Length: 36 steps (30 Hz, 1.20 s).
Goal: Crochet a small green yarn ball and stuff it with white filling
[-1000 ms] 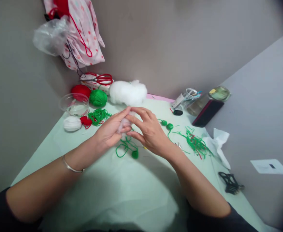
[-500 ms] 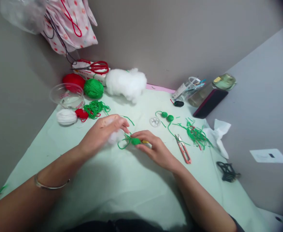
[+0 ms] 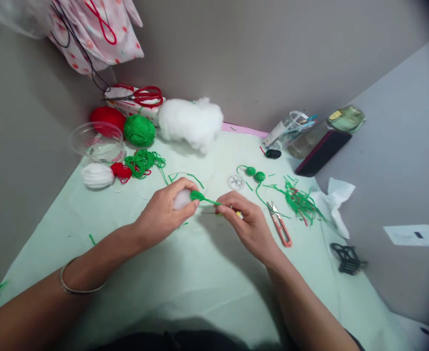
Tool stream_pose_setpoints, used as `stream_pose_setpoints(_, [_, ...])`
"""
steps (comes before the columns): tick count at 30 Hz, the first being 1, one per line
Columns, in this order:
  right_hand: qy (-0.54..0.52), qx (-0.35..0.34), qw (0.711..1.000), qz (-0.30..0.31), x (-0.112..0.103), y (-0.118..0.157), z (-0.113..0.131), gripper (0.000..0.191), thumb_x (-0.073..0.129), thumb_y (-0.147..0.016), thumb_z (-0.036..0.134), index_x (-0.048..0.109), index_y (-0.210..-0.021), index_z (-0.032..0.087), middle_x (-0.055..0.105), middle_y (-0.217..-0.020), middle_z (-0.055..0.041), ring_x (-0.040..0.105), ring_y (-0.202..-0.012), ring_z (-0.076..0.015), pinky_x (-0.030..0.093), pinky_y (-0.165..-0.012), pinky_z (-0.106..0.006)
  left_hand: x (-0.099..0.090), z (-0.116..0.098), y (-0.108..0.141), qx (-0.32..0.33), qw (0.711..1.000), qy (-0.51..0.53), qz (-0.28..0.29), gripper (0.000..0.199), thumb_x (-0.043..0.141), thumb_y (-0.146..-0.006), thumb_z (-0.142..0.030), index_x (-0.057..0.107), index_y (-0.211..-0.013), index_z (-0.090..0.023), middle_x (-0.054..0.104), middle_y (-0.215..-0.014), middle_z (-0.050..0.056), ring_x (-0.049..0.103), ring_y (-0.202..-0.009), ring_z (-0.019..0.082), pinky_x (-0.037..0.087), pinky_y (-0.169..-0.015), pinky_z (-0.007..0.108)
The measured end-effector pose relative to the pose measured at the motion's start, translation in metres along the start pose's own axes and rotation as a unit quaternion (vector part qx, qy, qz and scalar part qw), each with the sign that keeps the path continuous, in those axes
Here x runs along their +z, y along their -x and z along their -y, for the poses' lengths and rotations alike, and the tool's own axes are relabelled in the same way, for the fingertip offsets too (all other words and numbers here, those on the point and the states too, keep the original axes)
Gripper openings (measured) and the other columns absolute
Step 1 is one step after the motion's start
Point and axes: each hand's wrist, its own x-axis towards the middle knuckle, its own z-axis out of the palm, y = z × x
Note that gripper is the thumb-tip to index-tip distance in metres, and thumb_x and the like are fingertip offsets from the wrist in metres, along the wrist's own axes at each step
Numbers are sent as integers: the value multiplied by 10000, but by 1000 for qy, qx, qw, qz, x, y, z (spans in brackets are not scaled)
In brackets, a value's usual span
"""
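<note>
My left hand (image 3: 159,209) pinches a small green crocheted piece (image 3: 197,195) between thumb and fingertips. A tuft of white stuffing (image 3: 181,199) sits in the same hand, against the palm side. From the piece a green yarn strand (image 3: 211,201) runs across to my right hand (image 3: 249,222), whose fingers are closed on it. That hand also holds a crochet hook (image 3: 209,212) with a yellow handle, its thin metal shaft pointing left. Two small green crocheted balls (image 3: 259,177) with yarn tails lie beyond my right hand. Orange-handled thread snips (image 3: 280,226) rest to its right.
Behind my left hand are a green yarn ball (image 3: 139,130), white stuffing (image 3: 190,122), a clear bowl (image 3: 99,148) and red scissors (image 3: 147,96) on a box. Green yarn scraps (image 3: 302,202), a tissue (image 3: 337,200), a bottle (image 3: 309,139) and a black clip (image 3: 348,258) stand or lie rightward.
The green piece has passed from my right fingers to my left. My right hand has drawn slightly right, with the yarn strand stretched between the hands. The view has shifted a little.
</note>
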Motion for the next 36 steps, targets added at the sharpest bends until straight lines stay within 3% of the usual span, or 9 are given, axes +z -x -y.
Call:
stream_pose_setpoints(3, [-5, -75, 993, -87, 0, 8, 7, 214, 673, -947, 405, 698, -787, 265, 744, -1085, -89, 668, -1080, -266, 529, -900, -430, 3, 2, 0, 16, 1000, 19, 18, 204, 593, -891, -321, 681, -1060, -251, 731, -1050, 19, 677, -982, 231, 518, -911, 364])
stream_pose_setpoints(6, [-197, -17, 979, -52, 6, 11, 9, 307, 671, -930, 484, 564, -758, 253, 755, -1021, -56, 689, -725, -189, 537, -619, -342, 8, 3, 1, 27, 998, 43, 41, 233, 592, -892, -309, 707, -1087, -253, 730, -1119, 33, 673, -1089, 246, 498, -991, 383])
stream_pose_setpoints(8, [-239, 43, 969, -49, 11, 11, 7, 276, 689, -915, 474, 537, -838, 256, 749, -1011, -24, 548, -511, -102, 441, -480, -275, 9, 3, 3, 23, 998, 45, 47, 222, 594, -898, -313, 714, -1074, -252, 725, -1098, 31, 678, -1058, 236, 507, -961, 371])
stream_pose_setpoints(12, [-45, 68, 995, -58, 19, 9, 2, 190, 719, -893, 354, 612, -1014, 254, 710, -933, 2, 486, -570, -92, 402, -538, -252, 11, 2, 5, 34, 999, 20, 34, 199, 588, -903, -317, 723, -1028, -242, 695, -1022, 37, 676, -974, 222, 515, -888, 353])
stream_pose_setpoints(16, [79, 50, 996, -10, 26, 9, 0, 154, 632, -938, 338, 640, -837, 222, 591, -666, 35, 464, -583, -108, 351, -568, -258, 15, 5, 7, 58, 998, 2, 0, 154, 600, -906, -306, 694, -1004, -233, 689, -986, 31, 665, -945, 211, 503, -875, 335])
stream_pose_setpoints(20, [101, 39, 994, -25, 31, 10, 2, 342, 540, -991, 361, 590, -690, 207, 527, -590, 41, 432, -544, -97, 321, -557, -258, 18, 8, 7, -3, 998, 46, -37, 195, 689, -885, -396, 607, -954, -234, 675, -899, -8, 617, -794, 175, 483, -724, 284])
stream_pose_setpoints(27, [148, -54, 985, -73, 34, 13, 0, 264, 464, -1028, 255, 618, -820, 201, 617, -699, 5, 520, -595, -112, 382, -597, -247, 13, 3, 4, -72, 992, 99, 33, 258, 705, -861, -456, 606, -890, -220, 599, -788, -49, 494, -653, 127, 391, -619, 251])
stream_pose_setpoints(32, [193, -138, 969, -73, 40, 13, -6, 202, 474, -1010, 193, 608, -860, 192, 604, -736, -12, 513, -643, -125, 398, -623, -250, 11, 2, 3, -54, 996, 56, 50, 106, 600, -875, -326, 593, -891, -221, 608, -832, -38, 538, -744, 148, 416, -705, 269])
stream_pose_setpoints(36, [157, -82, 983, -48, 41, 12, -6, 134, 532, -964, 226, 581, -843, 198, 553, -715, 16, 489, -623, -111, 369, -593, -239, 12, 6, 4, -3, 999, -3, 52, 25, 565, -831, -242, 552, -839, -222, 589, -810, -35, 545, -756, 154, 413, -712, 279])
